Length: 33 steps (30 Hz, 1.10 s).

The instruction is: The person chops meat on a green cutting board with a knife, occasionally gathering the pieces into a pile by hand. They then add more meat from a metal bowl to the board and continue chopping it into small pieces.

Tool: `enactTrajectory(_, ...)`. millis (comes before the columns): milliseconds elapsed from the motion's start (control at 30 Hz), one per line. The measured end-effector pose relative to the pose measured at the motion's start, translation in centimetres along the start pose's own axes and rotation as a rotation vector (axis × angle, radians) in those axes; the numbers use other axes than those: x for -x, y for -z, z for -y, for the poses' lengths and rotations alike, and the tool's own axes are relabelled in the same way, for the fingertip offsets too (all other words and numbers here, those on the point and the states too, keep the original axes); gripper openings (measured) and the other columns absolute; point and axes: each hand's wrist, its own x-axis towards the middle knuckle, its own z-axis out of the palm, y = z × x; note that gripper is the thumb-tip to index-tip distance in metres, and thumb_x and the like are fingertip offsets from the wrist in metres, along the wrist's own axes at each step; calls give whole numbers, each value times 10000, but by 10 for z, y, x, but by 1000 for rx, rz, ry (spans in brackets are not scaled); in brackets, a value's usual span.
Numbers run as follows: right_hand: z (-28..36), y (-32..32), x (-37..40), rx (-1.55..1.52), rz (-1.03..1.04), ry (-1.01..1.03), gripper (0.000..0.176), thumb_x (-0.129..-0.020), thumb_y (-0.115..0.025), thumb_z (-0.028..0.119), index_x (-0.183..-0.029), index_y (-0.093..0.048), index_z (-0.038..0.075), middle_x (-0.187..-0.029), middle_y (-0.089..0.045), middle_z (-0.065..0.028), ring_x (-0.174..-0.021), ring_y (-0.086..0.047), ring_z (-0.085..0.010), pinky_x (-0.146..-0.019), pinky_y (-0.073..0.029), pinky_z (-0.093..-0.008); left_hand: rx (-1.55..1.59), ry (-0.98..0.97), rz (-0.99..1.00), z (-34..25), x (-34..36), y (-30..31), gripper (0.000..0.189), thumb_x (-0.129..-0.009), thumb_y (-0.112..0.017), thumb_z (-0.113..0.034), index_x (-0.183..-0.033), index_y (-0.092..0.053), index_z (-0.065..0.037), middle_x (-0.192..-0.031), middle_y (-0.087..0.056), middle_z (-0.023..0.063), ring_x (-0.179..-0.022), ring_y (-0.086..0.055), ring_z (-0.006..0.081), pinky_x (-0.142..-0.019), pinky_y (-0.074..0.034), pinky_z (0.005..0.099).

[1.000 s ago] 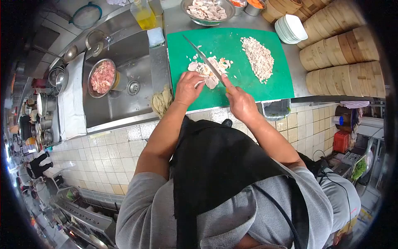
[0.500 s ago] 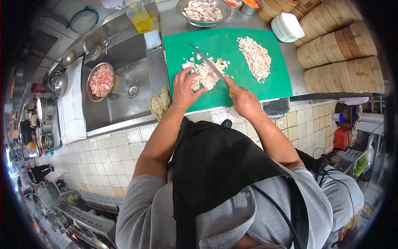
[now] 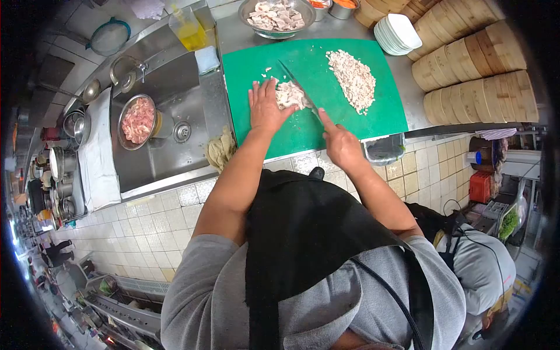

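My right hand (image 3: 344,147) is closed around the handle of a long kitchen knife (image 3: 309,100), its index finger stretched along the top. The blade slants up and left across the green cutting board (image 3: 251,64), along the right side of a small heap of pale sliced meat (image 3: 289,96). On the heap's left edge rests my left hand (image 3: 269,109), fingers stretched out and thumb apart. Further right on the board lies a larger pile of finely chopped meat (image 3: 354,81). A few small bits are scattered above my left fingertips.
A metal bowl of meat pieces (image 3: 277,32) stands behind the board. Stacked white dishes (image 3: 398,35) and bamboo steamers (image 3: 478,99) line the right. To the left, a bowl of raw meat (image 3: 137,122) sits in the sink (image 3: 175,154). Another person (image 3: 481,268) is behind at right.
My left hand has flattened and shifted slightly, its fingers now straighter. The loose meat is drawn into a more compact heap between hand and blade. The knife stays in my right hand.
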Motion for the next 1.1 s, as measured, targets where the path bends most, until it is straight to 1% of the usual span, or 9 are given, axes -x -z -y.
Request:
enactTrajectory(233,0,0,-1,-106,58,83,722,-981,-601,109,-1628,-314,250,-1010,-667,-280,-894,-675,-477,-814,-541,-556,306,17,5,-3,7,14,973,-700,-938,-318,-1510,-458,-72,-1509,-500,180,-1454,-398,417,-1193,-374,495)
enactTrajectory(333,8,15,-3,-129,60,83,720,-979,-601,84,-1623,-327,255,-1010,-669,-281,-904,-663,-491,-806,-530,-561,250,-120,-142,8,17,21,722,-721,-917,-261,-1356,-616,-91,-1426,-561,144,-1333,-498,381,-1099,-459,451)
enactTrajectory(400,10,16,-2,-152,7,86,715,-978,-601,81,-1619,-336,256,-1005,-672,-281,-902,-663,-493,-806,-531,-561,241,-128,-150,14,21,24,406,-768,-883,-229,-1130,-739,-115,-1274,-649,101,-1184,-583,329,-1035,-484,437)
enactTrajectory(500,4,2,-2,-181,-54,130,699,-987,-594,116,-1621,-333,246,-976,-679,-267,-853,-675,-474,-806,-545,-549,255,-193,-157,20,22,20,224,-790,-861,-201,-973,-768,-112,-1160,-694,66,-1090,-616,307,-964,-505,427)
enactTrajectory(600,3,4,-8,-125,134,55,728,-981,-601,87,-1623,-318,284,-1005,-671,-299,-913,-662,-493,-824,-532,-557,264,-159,-140,17,22,21,188,-798,-853,-195,-944,-773,-108,-1089,-713,54,-1071,-629,300,-943,-517,415)
enactTrajectory(833,4,3,-7,-81,87,79,678,-1000,-576,128,-1621,-334,255,-990,-678,-277,-881,-674,-477,-827,-545,-551,252,-190,-134,15,17,22,170,-791,-851,-165,-921,-761,-102,-1078,-711,54,-1056,-631,302,-924,-527,409)
enactTrajectory(900,11,10,-7,-85,132,75,670,-1001,-573,127,-1617,-343,257,-988,-679,-276,-879,-675,-476,-820,-547,-549,275,-216,-281,9,22,24,144,-789,-836,-117,-905,-752,-101,-1046,-709,56,-1037,-635,307,-918,-526,411)
enactTrajectory(967,24,21,0,-203,-41,174,666,-998,-577,125,-1612,-356,258,-962,-677,-274,-855,-674,-474,-794,-549,-546,261,-255,-259,11,25,25,135,-787,-829,-101,-896,-749,-102,-1032,-707,58,-1032,-636,307,-910,-528,411)
enactTrajectory(1100,12,-9,-4,-166,-24,219,680,-985,-592,121,-1610,-361,259,-923,-669,-264,-829,-670,-474,-769,-549,-545,242,-294,-218,17,29,22,127,-775,-822,-77,-871,-742,-101,-1010,-709,61,-1008,-642,302,-875,-536,409)
